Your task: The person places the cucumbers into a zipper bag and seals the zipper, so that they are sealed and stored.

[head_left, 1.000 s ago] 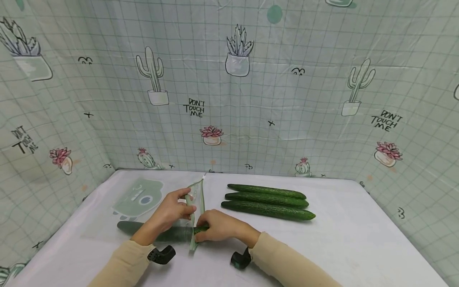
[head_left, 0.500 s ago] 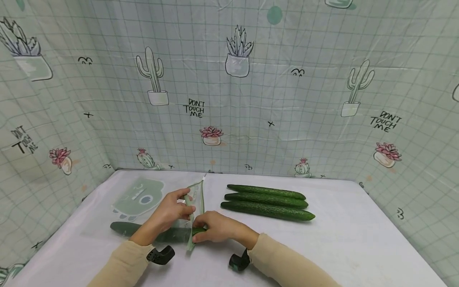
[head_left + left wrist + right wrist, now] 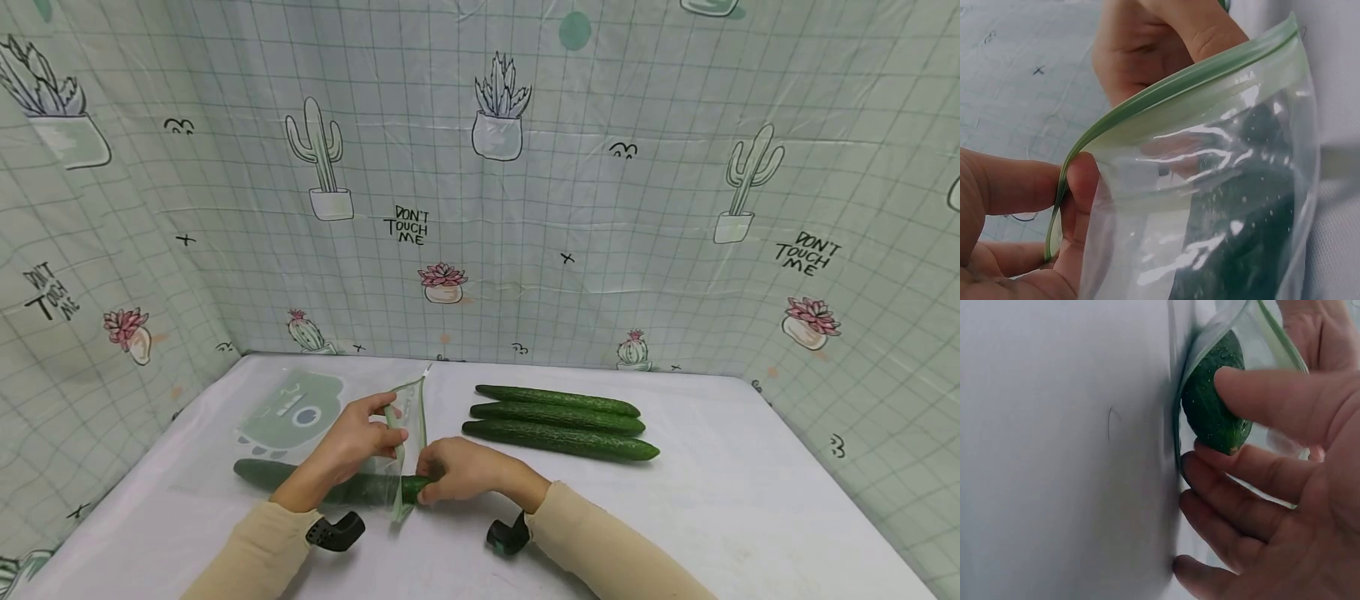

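Evidently, the left grip [image 3: 367,433] pinches the bag [image 3: 292,408] by its green rim [image 3: 1172,90], thumb and fingers drawn together on the edge, the mouth gaping. At that mouth, the right grip [image 3: 461,471] has thumb and fingertips about the right end of a cucumber [image 3: 1213,403], which lies mostly inside the bag. Three others [image 3: 558,419] lie side by side on the tabletop [image 3: 675,525], beyond the right grip.

backdrop [image 3: 525,196]: 3 sides, green grid, cactus prints [image 3: 321,158] | table [image 3: 720,500]: white
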`<state>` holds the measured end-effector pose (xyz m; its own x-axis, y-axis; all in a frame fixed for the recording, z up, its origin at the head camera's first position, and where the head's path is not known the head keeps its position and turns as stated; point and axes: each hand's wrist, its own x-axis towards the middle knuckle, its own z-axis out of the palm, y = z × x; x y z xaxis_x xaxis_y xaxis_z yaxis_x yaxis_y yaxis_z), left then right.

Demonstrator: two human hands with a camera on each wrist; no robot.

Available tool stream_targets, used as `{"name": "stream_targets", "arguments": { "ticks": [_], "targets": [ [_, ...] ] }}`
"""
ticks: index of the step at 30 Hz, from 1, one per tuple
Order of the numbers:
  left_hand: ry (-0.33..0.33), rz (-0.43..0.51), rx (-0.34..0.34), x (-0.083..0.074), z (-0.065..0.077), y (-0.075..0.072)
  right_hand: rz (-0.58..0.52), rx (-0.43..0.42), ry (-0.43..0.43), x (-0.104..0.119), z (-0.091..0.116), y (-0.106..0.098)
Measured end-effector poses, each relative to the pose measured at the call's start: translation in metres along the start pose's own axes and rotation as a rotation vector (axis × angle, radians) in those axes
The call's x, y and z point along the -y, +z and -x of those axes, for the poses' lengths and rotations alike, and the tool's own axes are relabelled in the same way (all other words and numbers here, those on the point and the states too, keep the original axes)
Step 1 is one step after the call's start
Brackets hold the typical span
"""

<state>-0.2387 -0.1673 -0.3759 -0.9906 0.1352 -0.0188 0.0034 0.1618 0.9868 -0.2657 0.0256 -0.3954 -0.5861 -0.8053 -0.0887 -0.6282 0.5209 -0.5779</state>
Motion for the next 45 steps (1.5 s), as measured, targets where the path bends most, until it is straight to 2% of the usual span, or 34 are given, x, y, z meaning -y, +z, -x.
{"name": "stream_targets", "arguments": {
  "ticks": [5,10,15,21,24,29,32,39,45],
  "targets": [
    [-0.001,0.000,0.001,0.000,0.000,0.001,-0.008,-0.030,-0.055,0.005,-0.001,0.005],
    [-0.002,-0.011,-0.007,0.000,-0.001,0.000,0.067,-0.086,-0.064,0.009,-0.005,0.009],
    [-0.003,-0.002,0.002,-0.001,0.001,-0.002,0.009,-0.062,-0.022,0.007,-0.004,0.007],
    [-0.010,0.003,0.006,-0.001,0.001,-0.002,0.014,-0.080,-0.075,0.006,-0.005,0.008],
    [-0.009,0.000,0.003,-0.001,0.000,-0.002,0.031,-0.106,-0.035,0.009,-0.007,0.010],
    [-0.001,0.006,0.005,-0.002,0.000,-0.003,0.077,-0.141,0.089,0.013,-0.012,0.015],
    [0.008,0.009,0.003,-0.003,0.001,-0.005,0.101,-0.157,0.123,0.013,-0.014,0.018],
    [0.019,-0.022,0.005,-0.007,0.002,-0.009,0.111,-0.157,0.124,0.013,-0.014,0.018],
    [0.023,-0.037,0.015,-0.010,0.002,-0.012,0.049,-0.124,0.094,0.013,-0.011,0.013]
  ]
}}
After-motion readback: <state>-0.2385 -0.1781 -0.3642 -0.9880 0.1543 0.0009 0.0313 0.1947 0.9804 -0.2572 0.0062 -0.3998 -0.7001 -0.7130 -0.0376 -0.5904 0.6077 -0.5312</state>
